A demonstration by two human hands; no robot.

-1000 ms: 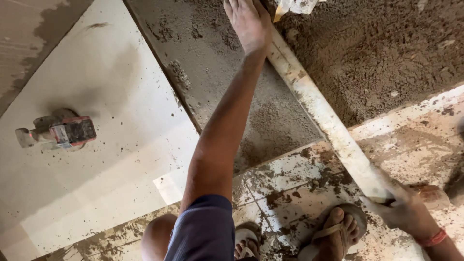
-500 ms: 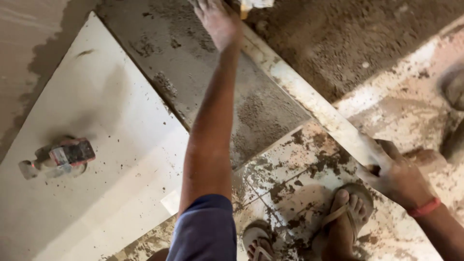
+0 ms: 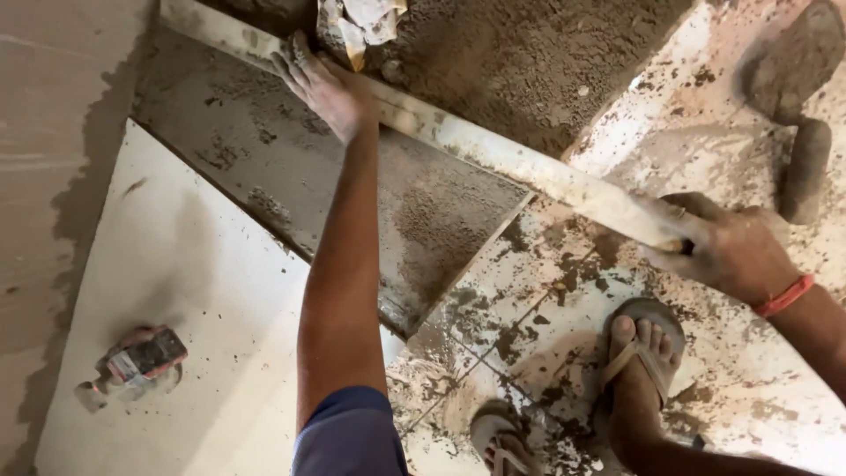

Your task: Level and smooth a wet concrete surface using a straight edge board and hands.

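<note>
A long straight board point(image 3: 493, 154), caked with mortar, lies slantwise across the grey mortar bed point(image 3: 414, 211). The left hand point(image 3: 322, 84) presses flat, fingers spread, on its far end; the right hand point(image 3: 727, 251) is wrapped around its near end. A pale tile point(image 3: 203, 291) beside the bed carries a small power tool point(image 3: 132, 368).

A floor-tiling work site: a wet mortar bed point(image 3: 264, 159) beside laid tiles point(image 3: 176, 291), mortar-spattered floor point(image 3: 749, 370) underfoot.

A small dusty bottle point(image 3: 132, 368) lies on the pale tile point(image 3: 203, 291); crumpled paper point(image 3: 363, 22) sits on mortar point(image 3: 546, 53).
</note>
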